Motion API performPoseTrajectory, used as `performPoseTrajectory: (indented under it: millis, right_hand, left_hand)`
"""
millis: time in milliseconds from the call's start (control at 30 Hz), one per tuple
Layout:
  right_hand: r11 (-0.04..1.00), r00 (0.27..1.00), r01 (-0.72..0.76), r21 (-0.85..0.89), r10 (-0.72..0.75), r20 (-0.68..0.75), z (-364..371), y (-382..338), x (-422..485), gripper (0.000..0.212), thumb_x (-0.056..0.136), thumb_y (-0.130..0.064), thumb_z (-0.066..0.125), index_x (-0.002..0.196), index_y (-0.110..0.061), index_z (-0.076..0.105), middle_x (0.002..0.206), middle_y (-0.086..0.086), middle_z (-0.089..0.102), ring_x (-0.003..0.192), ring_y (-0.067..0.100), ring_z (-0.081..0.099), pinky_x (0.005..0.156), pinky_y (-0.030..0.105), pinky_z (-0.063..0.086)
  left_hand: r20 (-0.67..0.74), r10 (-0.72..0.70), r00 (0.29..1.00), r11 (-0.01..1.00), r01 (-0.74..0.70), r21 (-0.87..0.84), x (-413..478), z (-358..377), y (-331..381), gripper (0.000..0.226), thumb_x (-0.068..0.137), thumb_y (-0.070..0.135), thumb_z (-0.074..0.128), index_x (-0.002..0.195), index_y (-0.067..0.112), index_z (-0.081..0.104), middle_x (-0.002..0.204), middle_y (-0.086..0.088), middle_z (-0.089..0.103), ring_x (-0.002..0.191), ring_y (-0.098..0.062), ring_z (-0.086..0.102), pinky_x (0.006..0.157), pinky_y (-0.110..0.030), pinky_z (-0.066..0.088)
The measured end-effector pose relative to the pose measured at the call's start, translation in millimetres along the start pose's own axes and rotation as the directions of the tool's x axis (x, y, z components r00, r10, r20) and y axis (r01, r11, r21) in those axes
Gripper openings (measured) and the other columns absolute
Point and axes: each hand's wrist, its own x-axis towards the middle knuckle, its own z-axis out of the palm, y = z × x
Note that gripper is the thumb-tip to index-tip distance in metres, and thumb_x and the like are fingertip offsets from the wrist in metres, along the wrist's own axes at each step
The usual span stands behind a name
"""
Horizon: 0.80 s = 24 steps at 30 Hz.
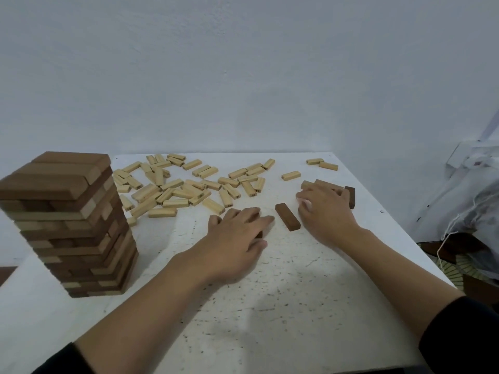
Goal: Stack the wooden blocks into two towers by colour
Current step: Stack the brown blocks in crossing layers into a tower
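Table: a white table (297, 306) with a speckled, worn top carries all the blocks.
Tower: a tall tower (70, 225) stands by the table's left edge. It has many layers, each laid crossways to the one below. It mixes dark brown with lighter tan wood, and three mid-brown blocks form the top. Some blocks sit slightly out of line.
Pale blocks: a loose heap of pale blocks (172, 184) lies flat along the far edge, from the far left corner to past the middle. They are light yellow with rounded edges and point every way.
Strays: two stray pale blocks (322, 163) lie near the far right corner.
Dark block: a single dark block (287, 220), chocolate brown, lies flat at the table's middle between the two hands and touches neither.
Brown cluster: a few brown blocks (324, 183) lie toward the right edge, and a darker end block (350, 197) sits just beside them.
Left hand: the left hand (237, 233) is palm down with its fingers stretched forward over a hidden dark piece (259, 234) that peeks out by the thumb. Blur hides whether it grips it.
Right hand: the right hand (324, 209) is palm down with its fingers bent onto the brown cluster. I cannot tell whether it holds any block.
Writing: small dark printed marks show on several pale blocks, too small to read.
Sleeves: a dark sleeve (459, 333) covers each forearm near the table's near edge.
Off the table: a clear plastic bag (475, 201) with white string sits beyond the right edge.
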Motion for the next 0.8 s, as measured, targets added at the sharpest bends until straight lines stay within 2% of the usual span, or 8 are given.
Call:
performPoseTrajectory:
  millis: [100, 167, 267, 367, 500, 633, 733, 800]
  right_hand:
    - [0.999, 0.998, -0.036, 0.017, 0.036, 0.046, -4, -3, 2, 0.034, 0.101, -0.026, 0.043, 0.13, -0.02, 0.059, 0.137, -0.004, 0.053, 0.13, 0.018, 0.047, 0.105, 0.05, 0.029]
    - [0.998, 0.994, -0.053, -0.034, 0.056, 0.098, -4, -1, 5, 0.038, 0.103, -0.029, 0.037, 0.137, -0.016, 0.049, 0.14, 0.0, 0.05, 0.133, 0.022, 0.045, 0.109, 0.053, 0.028]
    - [0.996, 0.996, -0.034, -0.086, 0.042, 0.084, 1, 1, 6, 0.037, 0.102, -0.029, 0.032, 0.13, -0.014, 0.05, 0.126, -0.001, 0.057, 0.123, 0.021, 0.051, 0.106, 0.051, 0.037]
    - [1.0, 0.999, 0.003, -0.028, -0.002, 0.045, 3, 1, 6, 0.035, 0.102, -0.023, 0.037, 0.128, -0.013, 0.058, 0.128, 0.001, 0.06, 0.121, 0.021, 0.051, 0.104, 0.042, 0.042]
    - [0.996, 0.997, 0.062, 0.071, -0.065, 0.039, 0, -4, 1, 0.034, 0.1, -0.015, 0.044, 0.127, -0.013, 0.064, 0.129, 0.0, 0.058, 0.12, 0.018, 0.049, 0.094, 0.034, 0.05]
    - [0.977, 0.991, 0.131, 0.17, -0.129, -0.024, -3, -13, -11, 0.027, 0.101, -0.01, 0.049, 0.111, -0.015, 0.074, 0.117, -0.003, 0.06, 0.11, 0.017, 0.051, 0.083, 0.03, 0.047]
    - [0.94, 0.987, 0.162, 0.301, -0.16, -0.033, -4, -22, -18, 0.033, 0.099, -0.005, 0.051, 0.116, -0.017, 0.076, 0.116, -0.003, 0.063, 0.11, 0.013, 0.05, 0.083, 0.012, 0.034]
    - [0.908, 0.983, 0.18, 0.378, -0.181, -0.033, -5, -31, -21, 0.032, 0.097, -0.005, 0.054, 0.117, -0.019, 0.076, 0.113, -0.004, 0.066, 0.108, 0.011, 0.054, 0.088, 0.011, 0.035]
  left_hand:
    - [-0.065, 0.007, 0.998, 0.999, -0.01, -0.039, 1, 3, -4, 0.044, 0.107, 0.04, 0.038, 0.151, 0.041, 0.035, 0.156, 0.012, 0.03, 0.14, -0.017, 0.026, 0.103, -0.043, 0.019]
    - [-0.096, 0.003, 0.995, 0.998, -0.01, -0.068, 1, 6, -7, 0.04, 0.107, 0.04, 0.04, 0.147, 0.042, 0.041, 0.157, 0.014, 0.031, 0.14, -0.014, 0.026, 0.099, -0.039, 0.016]
    - [-0.124, -0.021, 0.992, 0.992, 0.005, -0.124, 0, 8, -10, 0.038, 0.105, 0.042, 0.044, 0.143, 0.042, 0.047, 0.157, 0.017, 0.031, 0.143, -0.011, 0.022, 0.102, -0.041, 0.016]
    - [-0.153, -0.039, 0.987, 0.984, 0.012, -0.175, 0, 10, -11, 0.037, 0.104, 0.04, 0.046, 0.141, 0.04, 0.051, 0.155, 0.017, 0.034, 0.142, -0.009, 0.022, 0.104, -0.04, 0.017]
    - [-0.186, -0.042, 0.982, 0.976, 0.001, -0.218, 1, 13, -12, 0.036, 0.105, 0.034, 0.046, 0.14, 0.038, 0.053, 0.149, 0.019, 0.038, 0.14, -0.008, 0.026, 0.1, -0.036, 0.016]
    - [-0.197, -0.045, 0.979, 0.974, -0.001, -0.228, 1, 13, -13, 0.039, 0.105, 0.033, 0.046, 0.143, 0.035, 0.051, 0.149, 0.018, 0.039, 0.139, -0.007, 0.027, 0.1, -0.033, 0.015]
    - [-0.205, -0.052, 0.977, 0.978, 0.009, -0.21, 0, 12, -16, 0.046, 0.104, 0.037, 0.048, 0.149, 0.03, 0.046, 0.151, 0.017, 0.041, 0.139, -0.004, 0.029, 0.106, -0.032, 0.015]
    - [-0.208, -0.056, 0.977, 0.98, 0.014, -0.197, -2, 10, -19, 0.047, 0.102, 0.041, 0.051, 0.147, 0.028, 0.048, 0.149, 0.017, 0.044, 0.137, -0.003, 0.033, 0.108, -0.034, 0.016]
